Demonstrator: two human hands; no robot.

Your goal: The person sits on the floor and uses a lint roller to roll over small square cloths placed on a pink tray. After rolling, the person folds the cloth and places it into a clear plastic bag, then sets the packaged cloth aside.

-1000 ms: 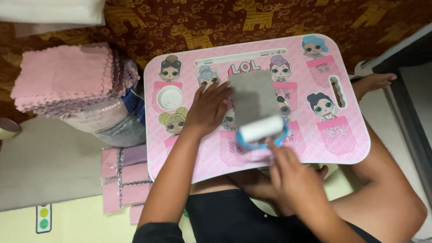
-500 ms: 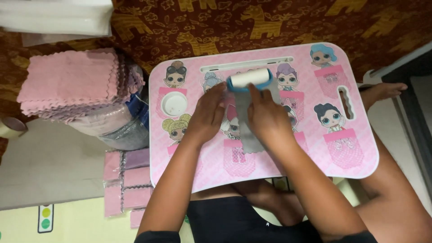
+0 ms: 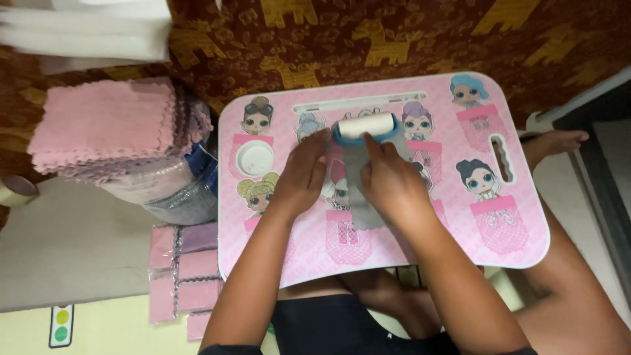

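Two hands on the cloth

Left hand [image 3: 303,176] presses flat, fingers spread, pinning the grey cloth [image 3: 363,184] on the pink lap table [image 3: 519,230]. Right hand [image 3: 389,181] grasps the lint roller [image 3: 365,126] at the cloth's far edge. Keep the cloth taut and roll straight. A second ago the roller sat at the near edge.

It looked like a home: the person sat on the floor with a child's pink lap bench [image 3: 519,243] over their legs, a patterned brown rug [image 3: 394,39] beyond, stacked pink cloths [image 3: 105,125] beside them.
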